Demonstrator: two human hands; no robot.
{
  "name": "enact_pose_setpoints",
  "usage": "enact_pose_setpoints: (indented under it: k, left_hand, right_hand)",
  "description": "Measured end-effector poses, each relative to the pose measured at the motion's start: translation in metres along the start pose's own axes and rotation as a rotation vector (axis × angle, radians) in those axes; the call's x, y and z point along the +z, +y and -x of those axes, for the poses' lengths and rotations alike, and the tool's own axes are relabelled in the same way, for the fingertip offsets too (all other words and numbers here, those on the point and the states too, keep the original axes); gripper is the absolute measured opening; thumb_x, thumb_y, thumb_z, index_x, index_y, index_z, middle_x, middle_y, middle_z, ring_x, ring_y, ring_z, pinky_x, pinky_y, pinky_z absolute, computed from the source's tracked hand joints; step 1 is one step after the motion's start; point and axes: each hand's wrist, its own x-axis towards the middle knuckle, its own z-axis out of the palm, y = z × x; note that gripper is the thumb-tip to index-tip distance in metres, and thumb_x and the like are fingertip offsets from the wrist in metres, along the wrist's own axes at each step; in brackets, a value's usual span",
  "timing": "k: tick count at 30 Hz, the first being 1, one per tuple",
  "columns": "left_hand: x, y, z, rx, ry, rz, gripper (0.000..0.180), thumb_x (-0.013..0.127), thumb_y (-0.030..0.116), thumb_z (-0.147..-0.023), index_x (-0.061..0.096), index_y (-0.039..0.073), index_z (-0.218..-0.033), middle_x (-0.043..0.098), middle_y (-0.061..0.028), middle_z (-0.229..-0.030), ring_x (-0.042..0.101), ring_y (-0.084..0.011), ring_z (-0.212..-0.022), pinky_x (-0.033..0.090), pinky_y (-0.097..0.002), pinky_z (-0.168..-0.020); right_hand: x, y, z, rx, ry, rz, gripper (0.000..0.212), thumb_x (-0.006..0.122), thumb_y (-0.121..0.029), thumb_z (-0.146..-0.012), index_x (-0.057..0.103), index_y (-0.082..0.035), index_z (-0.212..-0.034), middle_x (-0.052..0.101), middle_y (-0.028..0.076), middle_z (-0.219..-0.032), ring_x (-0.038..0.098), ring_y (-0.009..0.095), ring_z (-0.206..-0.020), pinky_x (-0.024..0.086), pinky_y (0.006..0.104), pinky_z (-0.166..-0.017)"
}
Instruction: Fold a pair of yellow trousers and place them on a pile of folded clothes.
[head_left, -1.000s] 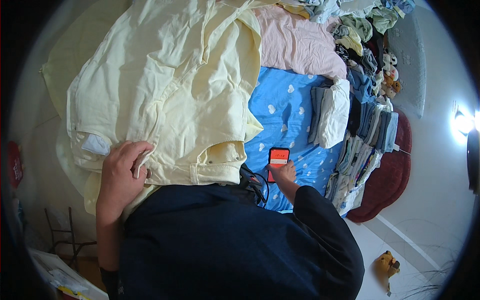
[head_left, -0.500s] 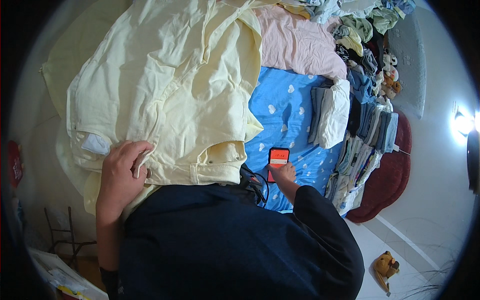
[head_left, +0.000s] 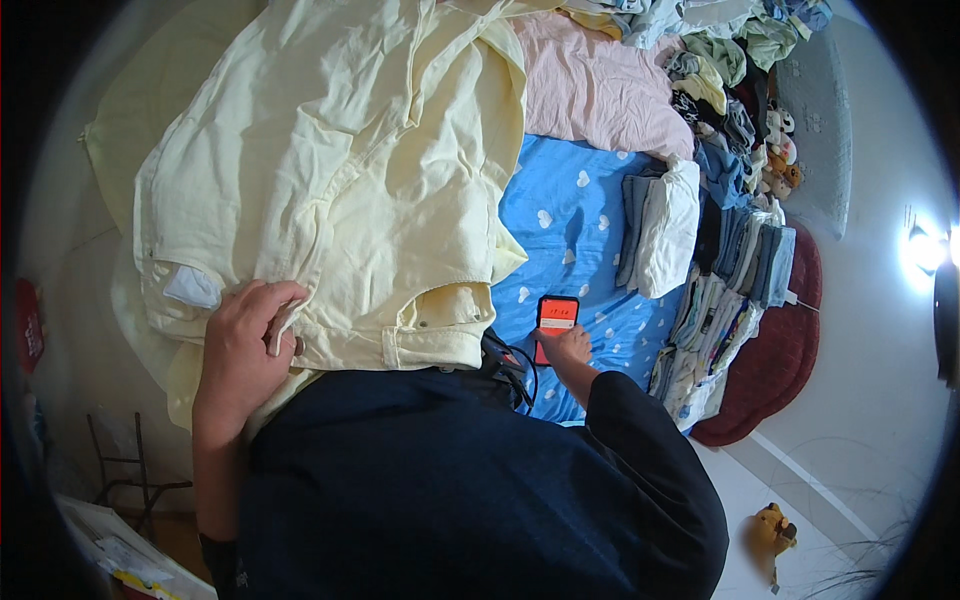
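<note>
A pair of pale yellow trousers (head_left: pixel 390 210) is spread out in front of me, waistband toward me, with a white pocket lining (head_left: pixel 192 287) showing at the left. My left hand (head_left: pixel 245 340) is closed on the waistband, pinching the fly edge near the button. Over to the right, a phone (head_left: pixel 557 312) with a lit orange-red screen lies on blue heart-patterned bedding (head_left: pixel 570 220). My right hand (head_left: pixel 568 347) reaches across the lower part of that screen and touches it. How its fingers are bent is too small to make out.
Black cables (head_left: pixel 520 375) lie between the trousers and the phone. Folded jeans and a white folded garment (head_left: pixel 668 230) sit beyond it. Stacked clothes (head_left: pixel 720 330) line the right edge, near a dark red cushion (head_left: pixel 785 350). Pink fabric (head_left: pixel 600 80) lies at the back.
</note>
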Motion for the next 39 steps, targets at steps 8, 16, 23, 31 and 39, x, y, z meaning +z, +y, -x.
enact_pose_setpoints:
  k: [8, 16, 23, 31, 39]
  left_hand:
    - [-0.0006, 0.0002, 0.0003, 0.004, 0.005, 0.0, 0.04, 0.058, -0.007, -0.064, 0.061, 0.009, -0.101, 0.057, -0.0127, -0.081, 0.056, -0.0354, -0.075, 0.045, -0.043, -0.069]
    - [-0.0003, -0.0013, -0.0002, 0.02, 0.007, 0.002, 0.039, 0.058, -0.007, -0.065, 0.061, 0.008, -0.1, 0.058, -0.0129, -0.083, 0.057, -0.0354, -0.078, 0.046, -0.0425, -0.071]
    - [-0.0015, -0.0007, 0.0004, 0.013, -0.005, -0.007, 0.039, 0.058, -0.007, -0.065, 0.06, 0.008, -0.101, 0.058, -0.0128, -0.084, 0.057, -0.0358, -0.079, 0.045, -0.043, -0.071]
    - [0.0001, -0.0028, -0.001, 0.018, 0.001, 0.008, 0.038, 0.058, -0.007, -0.066, 0.06, 0.009, -0.101, 0.057, -0.0131, -0.082, 0.056, -0.036, -0.077, 0.045, -0.0432, -0.07]
    - [-0.0007, -0.0006, -0.0003, 0.015, 0.006, -0.003, 0.038, 0.057, -0.007, -0.066, 0.06, 0.009, -0.1, 0.058, -0.0128, -0.082, 0.056, -0.0357, -0.076, 0.045, -0.043, -0.07]
  right_hand:
    - [-0.0014, -0.0013, 0.0009, 0.027, -0.019, -0.012, 0.091, 0.079, -0.061, -0.057, 0.048, -0.003, -0.121, 0.05, 0.015, -0.124, 0.046, 0.032, -0.121, 0.037, 0.044, -0.1]
    - [0.0005, -0.0004, 0.0, -0.007, 0.008, 0.006, 0.086, 0.078, -0.059, -0.06, 0.047, -0.002, -0.116, 0.051, 0.016, -0.116, 0.049, 0.035, -0.114, 0.039, 0.0448, -0.096]
    - [-0.0007, -0.0003, 0.0018, -0.019, 0.022, -0.014, 0.085, 0.078, -0.059, -0.06, 0.048, -0.002, -0.115, 0.051, 0.016, -0.116, 0.049, 0.034, -0.114, 0.039, 0.0442, -0.096]
    - [0.0016, 0.0003, 0.0003, -0.004, 0.032, -0.001, 0.086, 0.077, -0.06, -0.059, 0.048, -0.002, -0.115, 0.052, 0.016, -0.116, 0.05, 0.035, -0.114, 0.04, 0.0444, -0.096]
    - [-0.0015, 0.0001, 0.0001, -0.002, -0.004, -0.001, 0.086, 0.077, -0.06, -0.06, 0.047, -0.002, -0.117, 0.05, 0.016, -0.117, 0.048, 0.034, -0.116, 0.039, 0.0441, -0.097]
